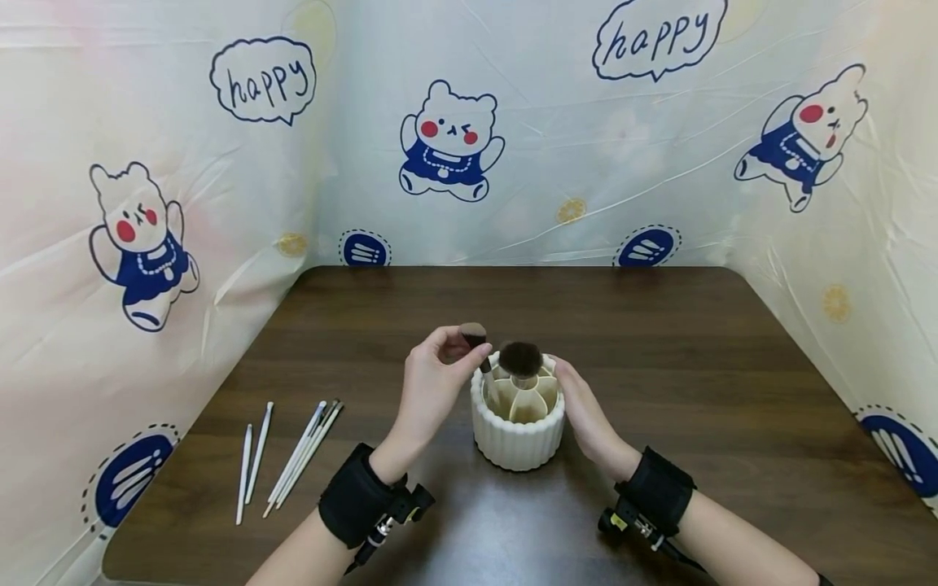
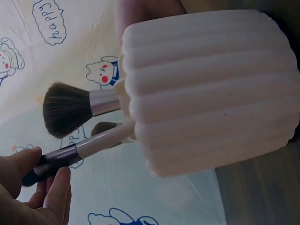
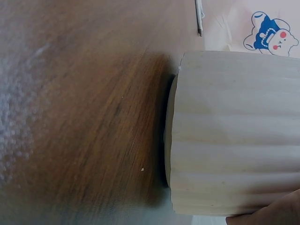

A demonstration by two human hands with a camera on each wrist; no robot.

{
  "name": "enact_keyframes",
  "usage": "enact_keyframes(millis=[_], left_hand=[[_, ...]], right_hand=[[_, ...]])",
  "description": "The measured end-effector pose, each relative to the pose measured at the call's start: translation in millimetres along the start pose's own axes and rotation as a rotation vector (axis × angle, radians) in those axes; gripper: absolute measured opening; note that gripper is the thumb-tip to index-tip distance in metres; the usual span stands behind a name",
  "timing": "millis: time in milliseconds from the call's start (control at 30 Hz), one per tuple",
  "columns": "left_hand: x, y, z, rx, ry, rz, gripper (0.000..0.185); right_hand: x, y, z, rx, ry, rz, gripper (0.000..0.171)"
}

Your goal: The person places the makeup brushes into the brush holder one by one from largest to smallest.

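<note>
A cream ribbed brush holder (image 1: 517, 439) with inner compartments stands upright on the table. My left hand (image 1: 432, 382) pinches a makeup brush (image 2: 96, 144) near its dark upper end, its pale handle reaching down into the holder's left side. A fuller dark-bristled makeup brush (image 1: 521, 358) with a silver collar stands bristles up in the holder. Behind the pinched handle, the left wrist view shows another brush head (image 2: 104, 127), partly hidden. My right hand (image 1: 592, 419) holds the holder's right side near the rim; its fingers are mostly out of sight behind.
Several slim pale-handled sticks (image 1: 302, 460) lie in a bunch on the dark wooden table (image 1: 659, 325) at the left. Two more white sticks (image 1: 252, 460) lie beside them. A printed curtain (image 1: 542, 122) surrounds the table's back and sides.
</note>
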State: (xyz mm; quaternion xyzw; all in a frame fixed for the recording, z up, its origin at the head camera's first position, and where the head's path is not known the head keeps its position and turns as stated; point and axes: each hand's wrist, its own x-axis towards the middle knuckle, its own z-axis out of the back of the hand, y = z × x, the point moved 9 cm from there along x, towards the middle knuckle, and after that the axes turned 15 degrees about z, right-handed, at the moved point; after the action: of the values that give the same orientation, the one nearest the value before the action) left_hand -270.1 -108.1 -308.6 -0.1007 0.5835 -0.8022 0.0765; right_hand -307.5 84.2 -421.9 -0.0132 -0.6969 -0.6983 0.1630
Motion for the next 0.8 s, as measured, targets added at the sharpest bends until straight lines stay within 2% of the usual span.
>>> enact_keyframes(millis=[233, 633, 800], left_hand=[[-3.1, 15.4, -17.8, 0.049, 0.054, 0.029, 0.022], [-3.6, 34.9, -33.7, 0.098, 0.117, 0.05, 0.022], [-4.8, 38.2, -38.4, 0.129, 0.139, 0.036, 0.021]], right_hand=[[0, 1, -2, 0.005, -0.002, -0.001, 0.051], [2, 1, 1, 0.012, -0.012, 0.022, 0.05], [2, 0, 1, 0.019, -0.007, 0.014, 0.049]])
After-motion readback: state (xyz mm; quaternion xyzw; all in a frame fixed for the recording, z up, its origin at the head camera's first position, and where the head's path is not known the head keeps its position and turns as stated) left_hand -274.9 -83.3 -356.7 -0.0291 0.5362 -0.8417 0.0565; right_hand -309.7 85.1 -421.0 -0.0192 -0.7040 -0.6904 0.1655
